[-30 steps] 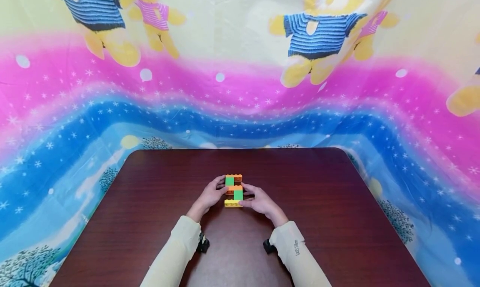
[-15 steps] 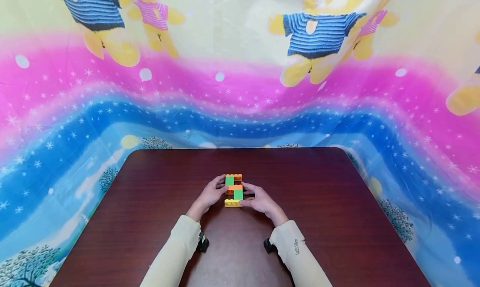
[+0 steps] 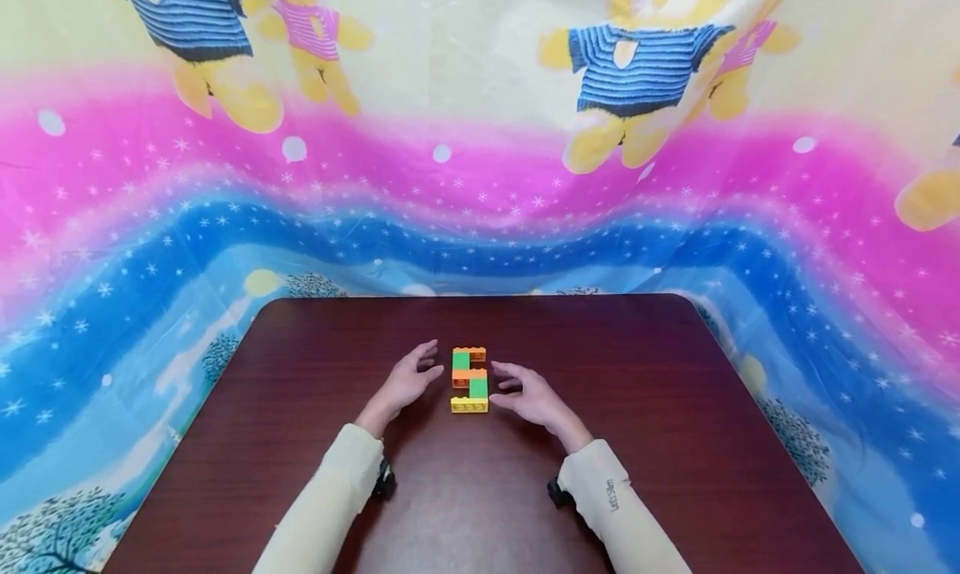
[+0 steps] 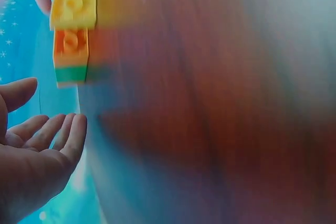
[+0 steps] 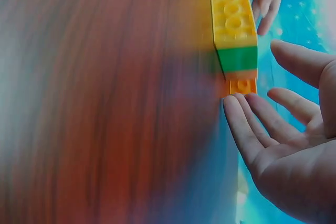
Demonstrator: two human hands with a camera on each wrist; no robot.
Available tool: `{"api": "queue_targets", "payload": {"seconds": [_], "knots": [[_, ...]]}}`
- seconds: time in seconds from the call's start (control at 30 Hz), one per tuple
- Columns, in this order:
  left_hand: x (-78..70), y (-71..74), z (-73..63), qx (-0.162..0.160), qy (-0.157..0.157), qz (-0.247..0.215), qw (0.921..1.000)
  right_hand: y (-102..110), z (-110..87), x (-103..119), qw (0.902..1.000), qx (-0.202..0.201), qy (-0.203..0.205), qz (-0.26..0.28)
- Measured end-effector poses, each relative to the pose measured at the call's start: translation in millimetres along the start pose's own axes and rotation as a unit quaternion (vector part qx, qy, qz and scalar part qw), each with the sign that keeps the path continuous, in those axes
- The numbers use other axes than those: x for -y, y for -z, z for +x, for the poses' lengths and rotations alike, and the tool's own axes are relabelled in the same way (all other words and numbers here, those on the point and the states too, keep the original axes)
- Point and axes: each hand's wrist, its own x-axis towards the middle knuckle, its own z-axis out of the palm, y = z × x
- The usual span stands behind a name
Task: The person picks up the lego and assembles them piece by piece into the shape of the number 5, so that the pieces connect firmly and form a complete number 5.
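Observation:
Toy building bricks lie joined on the table in an S-like shape: an orange brick at the far end, a green brick, a middle orange brick, another green brick and a yellow brick nearest me. My left hand hovers just left of them, fingers loosely extended, holding nothing. To their right is my right hand, fingers also relaxed, a small gap from the bricks. Both wrist views show the yellow brick with its hollow underside facing me, and bare palms.
The dark reddish-brown table spreads around the bricks. Behind and beside it hangs a patterned cloth with teddy bears and snowflakes. A black wrist camera sits under the left cuff, another camera under the right.
Both hands have let go of the joined bricks and drawn apart, the left one to the left, the right one to the right. The bricks stay in place.

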Motion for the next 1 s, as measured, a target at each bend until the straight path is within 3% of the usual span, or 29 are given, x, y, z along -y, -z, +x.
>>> {"api": "queue_targets", "payload": {"seconds": [0.13, 0.2, 0.37, 0.5, 0.7, 0.87, 1.0], "knots": [[1.7, 29.0, -3.6, -0.005, -0.026, 0.067, 0.9974, 17.8, -7.5, -3.2, 0.9988, -0.015, 0.011, -0.045], [2.3, 45.5, -8.2, -0.003, -0.044, 0.116, 0.9922, 29.2, -10.7, -7.1, 0.9971, -0.023, 0.010, -0.072], [3.1, 86.9, -21.8, -0.007, -0.092, 0.240, 0.9665, 62.8, -21.1, -17.2, 0.9914, -0.031, 0.003, -0.127], [1.7, 121.4, -30.7, -0.024, -0.110, 0.303, 0.9462, 89.6, -30.6, -25.1, 0.9831, -0.049, 0.008, -0.176], [-8.3, 170.6, -42.0, -0.047, -0.115, 0.357, 0.9257, 121.8, -39.5, -37.0, 0.9548, -0.105, 0.037, -0.275], [-19.1, 199.8, -50.4, -0.067, -0.111, 0.397, 0.9084, 149.5, -45.0, -32.6, 0.9314, -0.123, 0.054, -0.338], [-25.1, 216.3, -53.2, -0.084, -0.116, 0.443, 0.8850, 171.2, -46.1, -19.2, 0.9102, -0.139, 0.072, -0.383]]}}
